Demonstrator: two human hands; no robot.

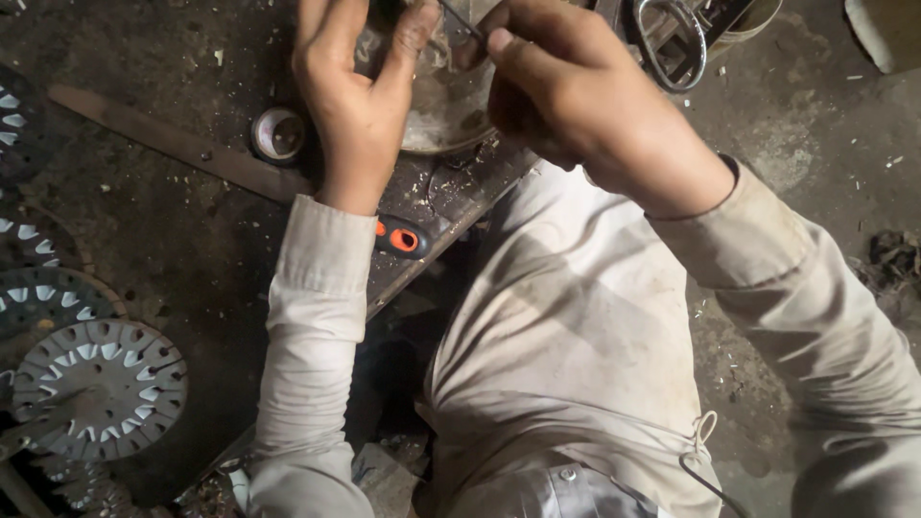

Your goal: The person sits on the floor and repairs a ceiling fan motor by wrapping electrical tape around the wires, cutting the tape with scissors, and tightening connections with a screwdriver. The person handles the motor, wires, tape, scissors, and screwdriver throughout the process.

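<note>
**Two hands at a shallow metal bowl**

A shallow grey metal bowl [443, 105] sits on a dark wooden board [451, 206] at the top of the view; pale shavings lie in it, though most of its inside is hidden by the hands. The left hand [350, 101] is laid against the bowl's left rim, thumb inside, fingers [326, 24] curled over the edge and gripping it. The right hand [566, 91] is clenched around a thin metal rod [460, 19] whose tip points out over the bowl.

Just left of the bowl stands a small round metal cup [278, 134], its contents too dim to tell. An orange-and-black tool handle [401, 237] pokes out from under the left sleeve. A long wooden strip [163, 139] crosses the floor. Slotted metal discs [101, 388] lie stacked at lower left, and a metal clamp [672, 43] lies near the right hand, at the top.
</note>
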